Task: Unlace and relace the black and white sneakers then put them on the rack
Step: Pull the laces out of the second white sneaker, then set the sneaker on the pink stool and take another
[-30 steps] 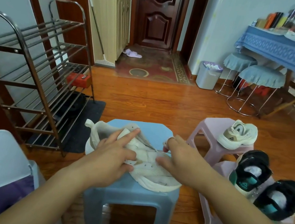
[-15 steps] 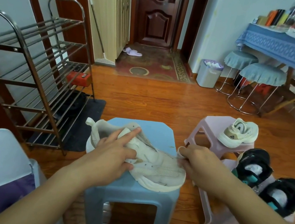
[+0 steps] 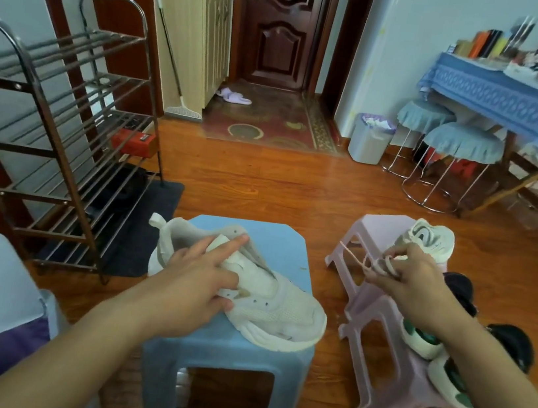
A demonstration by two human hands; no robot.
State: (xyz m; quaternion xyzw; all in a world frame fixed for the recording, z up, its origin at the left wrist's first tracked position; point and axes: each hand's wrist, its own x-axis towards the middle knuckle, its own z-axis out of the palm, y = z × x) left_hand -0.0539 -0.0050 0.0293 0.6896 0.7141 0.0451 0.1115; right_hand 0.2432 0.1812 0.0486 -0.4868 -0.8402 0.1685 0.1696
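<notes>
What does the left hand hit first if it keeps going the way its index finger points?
Likely nothing new: the left hand already rests on the white sneaker, its index finger along the tongue and collar. Straight on, it would slide off the collar onto the bare top of the blue stool, then floor. Depth is uncertain.

Blue stool bears a white sneaker; pink stool another, seemingly.

A home entryway: dark panelled wooden door, patterned doormat, metal shoe rack, orange wood-plank floor.
</notes>
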